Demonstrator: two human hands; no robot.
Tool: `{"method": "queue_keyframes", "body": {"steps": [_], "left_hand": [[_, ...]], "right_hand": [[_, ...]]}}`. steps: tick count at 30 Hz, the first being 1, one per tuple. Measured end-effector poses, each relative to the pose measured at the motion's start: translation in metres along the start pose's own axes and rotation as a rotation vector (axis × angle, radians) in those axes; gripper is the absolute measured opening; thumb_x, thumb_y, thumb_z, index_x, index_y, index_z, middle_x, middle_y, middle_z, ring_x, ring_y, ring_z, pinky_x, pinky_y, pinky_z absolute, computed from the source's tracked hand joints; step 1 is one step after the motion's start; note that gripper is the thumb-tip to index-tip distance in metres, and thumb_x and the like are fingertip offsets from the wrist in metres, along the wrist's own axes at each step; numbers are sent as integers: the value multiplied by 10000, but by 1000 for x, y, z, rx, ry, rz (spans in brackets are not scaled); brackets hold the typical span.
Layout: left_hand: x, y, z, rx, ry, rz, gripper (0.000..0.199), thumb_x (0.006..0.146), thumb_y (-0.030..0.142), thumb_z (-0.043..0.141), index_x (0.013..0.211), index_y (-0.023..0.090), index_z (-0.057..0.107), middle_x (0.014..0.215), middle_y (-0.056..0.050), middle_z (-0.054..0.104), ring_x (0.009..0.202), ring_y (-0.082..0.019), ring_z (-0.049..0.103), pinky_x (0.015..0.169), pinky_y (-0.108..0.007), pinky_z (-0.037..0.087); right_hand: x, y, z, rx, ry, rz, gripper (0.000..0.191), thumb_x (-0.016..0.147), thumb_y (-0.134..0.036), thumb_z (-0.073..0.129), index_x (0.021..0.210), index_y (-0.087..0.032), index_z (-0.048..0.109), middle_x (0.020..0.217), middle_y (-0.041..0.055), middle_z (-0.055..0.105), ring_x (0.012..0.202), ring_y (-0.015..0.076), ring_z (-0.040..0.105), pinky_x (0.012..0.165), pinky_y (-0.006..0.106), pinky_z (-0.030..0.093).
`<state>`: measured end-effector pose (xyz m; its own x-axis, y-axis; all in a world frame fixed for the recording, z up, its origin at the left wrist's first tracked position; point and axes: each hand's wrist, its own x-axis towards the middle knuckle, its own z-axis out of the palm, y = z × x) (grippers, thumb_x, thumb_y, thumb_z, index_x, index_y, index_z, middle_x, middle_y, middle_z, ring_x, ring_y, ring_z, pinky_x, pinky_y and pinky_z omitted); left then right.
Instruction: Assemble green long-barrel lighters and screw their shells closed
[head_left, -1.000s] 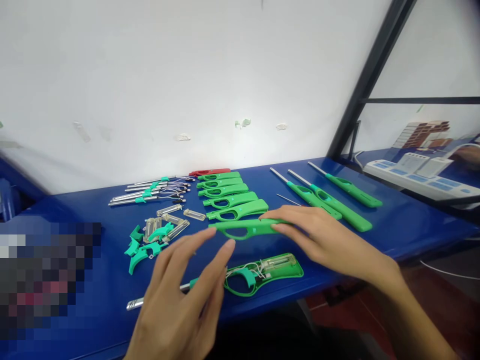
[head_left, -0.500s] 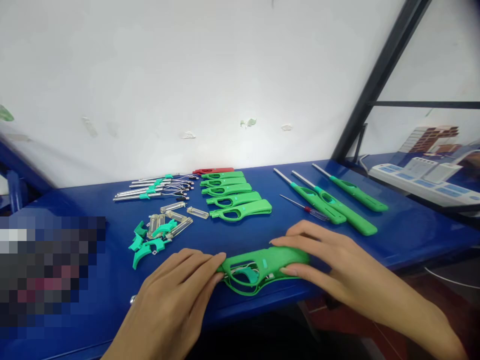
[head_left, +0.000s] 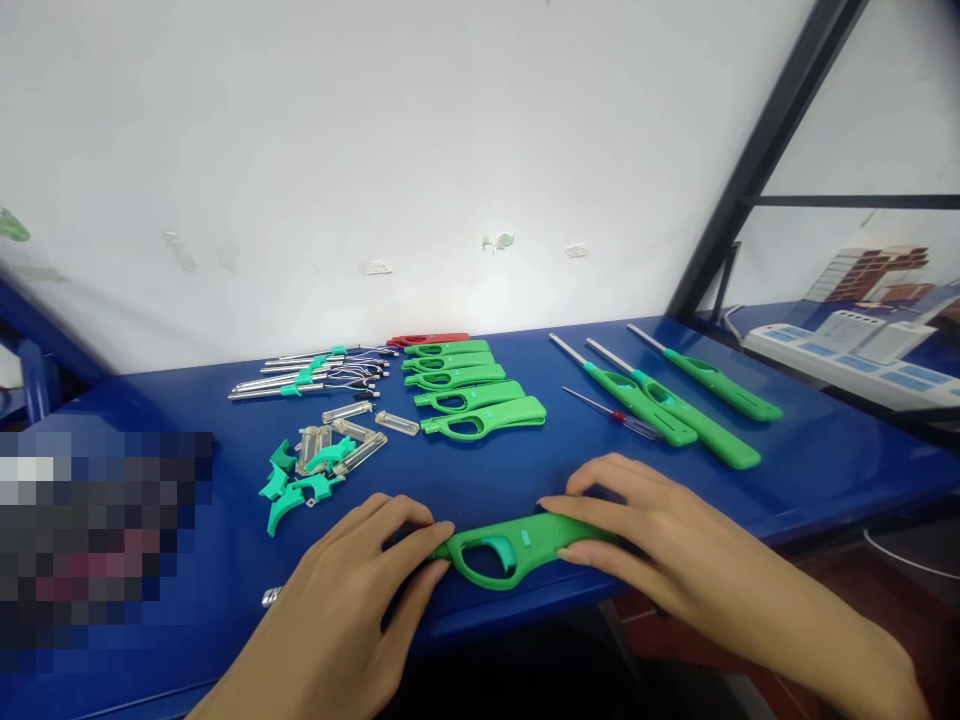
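A green lighter body lies near the table's front edge, its two halves together, with a teal trigger showing in its loop. My left hand pinches its narrow left end, where a metal tip sticks out beyond the hand. The rod between is hidden. Fingers and thumb of my right hand grip the broad right end. Behind stand rows of green shells, metal rods with wires, clear tanks and loose teal triggers.
On the right of the blue table lie three green lighters with rods and a screwdriver. A red shell is by the wall. A white power strip sits at far right; a blurred patch covers the left.
The gap between the two green halves has closed, and the inner parts are now covered apart from the trigger. Both hands have kept hold of the body.
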<state>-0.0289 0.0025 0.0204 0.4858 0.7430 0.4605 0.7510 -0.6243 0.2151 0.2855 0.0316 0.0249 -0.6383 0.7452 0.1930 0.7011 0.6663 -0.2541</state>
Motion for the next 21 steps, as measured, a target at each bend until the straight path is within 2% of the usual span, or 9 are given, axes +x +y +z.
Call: {"method": "queue_keyframes", "body": {"steps": [7,13,16,21], "left_hand": [[-4,-1,4,-51,-19,-31,318,1091,179,492,1284,277,726,1098,-35,692,947,-184,697,830,-318,611],[0,1,8,-58,16,1,309,1088,136,457,1136,236,746,998,-39,675,848,-174,662,736,-292,577],[2,4,7,-7,11,20,335,1084,119,419,1062,208,742,933,-43,661,792,-174,644,688,-287,562],[4,4,6,9,5,26,351,1079,119,407,1053,210,745,933,-42,667,781,-174,659,679,-284,572]], "right_hand": [[0,-2,4,9,75,-5,405,1105,-505,525,1470,-387,655,1263,44,688,1155,244,701,996,395,582],[-1,-6,10,-6,70,47,408,1124,-483,472,1473,-374,654,1191,63,664,1019,239,696,866,411,603],[-2,-10,13,-23,100,70,404,1127,-471,462,1460,-357,661,1184,77,652,983,254,690,847,439,599],[-2,-16,15,-33,134,65,384,1133,-443,446,1433,-351,667,1184,87,645,985,270,688,850,466,600]]}}
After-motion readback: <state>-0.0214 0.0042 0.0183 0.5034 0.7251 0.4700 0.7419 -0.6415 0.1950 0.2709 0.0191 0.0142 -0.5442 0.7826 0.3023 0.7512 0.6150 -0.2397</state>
